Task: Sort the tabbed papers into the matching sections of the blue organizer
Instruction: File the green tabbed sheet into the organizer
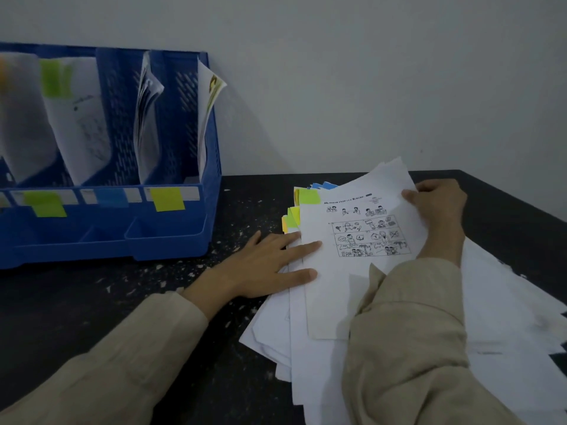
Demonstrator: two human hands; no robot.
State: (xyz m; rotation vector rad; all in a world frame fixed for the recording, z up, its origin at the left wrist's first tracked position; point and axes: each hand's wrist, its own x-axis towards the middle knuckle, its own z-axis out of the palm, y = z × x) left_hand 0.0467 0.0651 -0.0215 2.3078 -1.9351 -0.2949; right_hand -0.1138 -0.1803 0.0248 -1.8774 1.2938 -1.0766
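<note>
From the head view, the blue slotted plastic organizer [171, 228] is standing at the bench's [92, 302] left rear, already holding sheets in several sections above green, blue and yellow labels, while a thick loose pile of white tabbed papers [506, 302] is lying at the right — so I judge the sorting well begun but far from finished. The right hand [441, 207] is pinching the far edge of the top green-tabbed cartoon worksheet [365, 240] — its grip curled round the paper — while the left hand [264, 265] is lying flat, fingers straight, pressing the pile's near edge.
</note>
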